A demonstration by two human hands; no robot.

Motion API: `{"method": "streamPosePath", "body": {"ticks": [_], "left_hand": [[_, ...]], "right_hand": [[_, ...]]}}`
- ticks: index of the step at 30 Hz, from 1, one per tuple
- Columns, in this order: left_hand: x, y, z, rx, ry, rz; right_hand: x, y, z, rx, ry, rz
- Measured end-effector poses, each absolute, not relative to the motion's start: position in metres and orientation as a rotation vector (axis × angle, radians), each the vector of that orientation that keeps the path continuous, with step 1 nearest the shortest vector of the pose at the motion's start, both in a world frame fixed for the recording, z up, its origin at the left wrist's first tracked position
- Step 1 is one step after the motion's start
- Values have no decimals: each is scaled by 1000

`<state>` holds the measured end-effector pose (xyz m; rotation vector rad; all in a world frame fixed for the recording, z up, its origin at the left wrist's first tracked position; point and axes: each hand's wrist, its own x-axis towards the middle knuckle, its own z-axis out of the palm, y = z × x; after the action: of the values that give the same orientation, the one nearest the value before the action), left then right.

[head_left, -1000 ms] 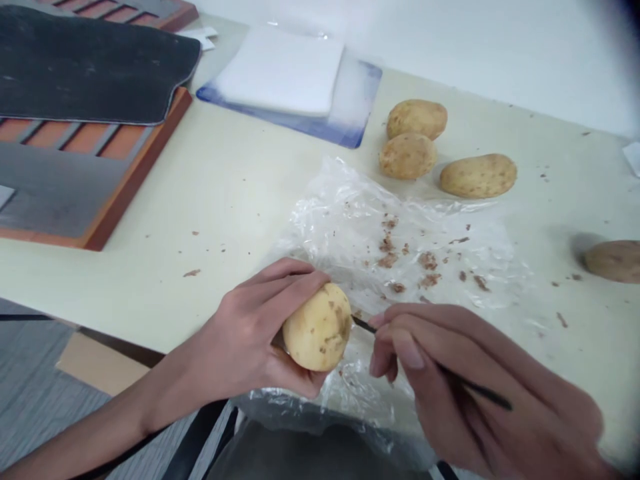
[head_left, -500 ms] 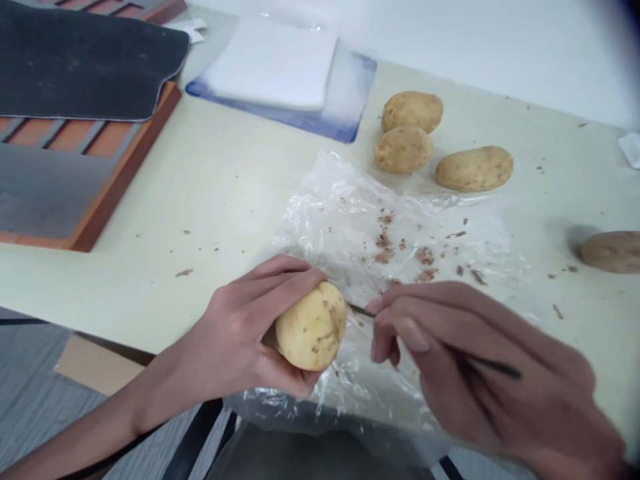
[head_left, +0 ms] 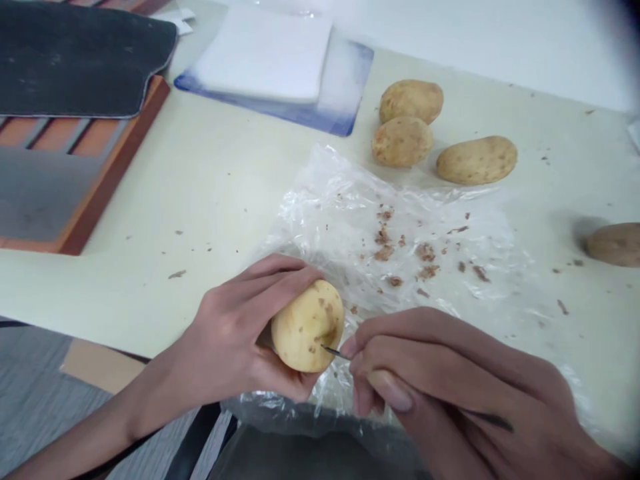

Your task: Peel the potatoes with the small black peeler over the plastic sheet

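Observation:
My left hand (head_left: pixel 250 327) is wrapped round a pale yellow potato (head_left: pixel 305 327), whose end with brown spots faces me. In my right hand (head_left: pixel 440 373) a thin dark pointed tool (head_left: pixel 336 351) is pinched like a pen. Its tip touches the potato's spotted end, low on the right side; most of its shaft is hidden by the fingers. Under both hands lies a clear plastic sheet (head_left: pixel 350 200) with brown bits of peel (head_left: pixel 384 252) scattered over it.
Beyond the sheet lie two touching potatoes (head_left: pixel 403 141) and a longer potato (head_left: pixel 477 161). A browner potato (head_left: pixel 615 245) sits at the right edge. White sheets (head_left: pixel 270 53) rest on a blue-edged board (head_left: pixel 310 119). A wooden-framed tray (head_left: pixel 107 160) under a black mat (head_left: pixel 80 63) stands left.
My right hand has moved left and down, bringing the tool's tip from beside the potato onto its spotted end. My left hand keeps its hold, and the view has shifted slightly.

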<state>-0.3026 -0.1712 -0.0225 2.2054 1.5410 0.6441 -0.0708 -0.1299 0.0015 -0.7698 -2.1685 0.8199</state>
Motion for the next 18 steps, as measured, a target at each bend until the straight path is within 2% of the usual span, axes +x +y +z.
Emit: {"method": "streamPosePath", "body": {"ticks": [5,10,18], "left_hand": [[-303,-170,-26,2273,1519,715],[-304,-172,-27,2298,1532,701],[-305,-173,-24,2306,1542,672]], "right_hand": [[-74,-137,-1,-924,-2082,955],[-89,-145,-7,-1080,-1835,919],[-88,-142,-2,-1131,-1883,982]]}}
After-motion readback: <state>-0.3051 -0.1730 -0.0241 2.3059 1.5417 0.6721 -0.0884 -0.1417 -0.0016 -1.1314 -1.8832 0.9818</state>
